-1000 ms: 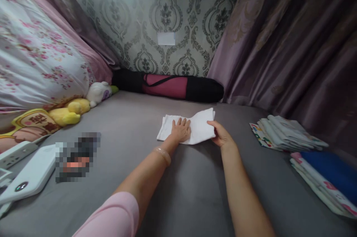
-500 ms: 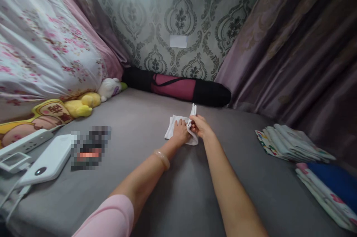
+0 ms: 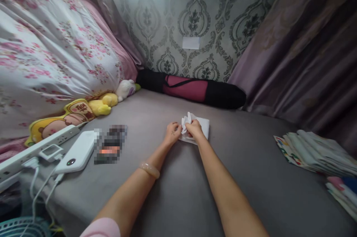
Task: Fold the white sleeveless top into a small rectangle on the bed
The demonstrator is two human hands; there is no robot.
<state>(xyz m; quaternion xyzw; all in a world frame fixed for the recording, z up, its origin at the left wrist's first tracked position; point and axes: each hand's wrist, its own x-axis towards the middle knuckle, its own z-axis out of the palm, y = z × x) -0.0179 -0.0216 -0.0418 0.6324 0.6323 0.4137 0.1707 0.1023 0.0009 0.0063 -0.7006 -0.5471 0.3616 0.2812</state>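
Observation:
A small white cloth (image 3: pixel 205 128) lies partly folded on the grey bed surface, with a bunched fold standing up near its left side. My right hand (image 3: pixel 194 129) is closed over that fold, pinching it between thumb and fingers. At the cloth's left edge is my left hand (image 3: pixel 173 133), its fingers bent in and closed on the edge; the fingertips are partly hidden. A pale bangle (image 3: pixel 150 170) circles my left forearm.
A black and maroon long bag (image 3: pixel 185 88) lies along the wall. Stacked folded cloths (image 3: pixel 315 151) sit on the right. To the left are a power bank (image 3: pixel 78 151), a power strip (image 3: pixel 39 148), a blurred dark object (image 3: pixel 111 144) and plush toys (image 3: pixel 100 107).
My left hand has moved from lying flat on the cloth to its left edge. My right hand has brought the raised fold leftward and down. The view has shifted left.

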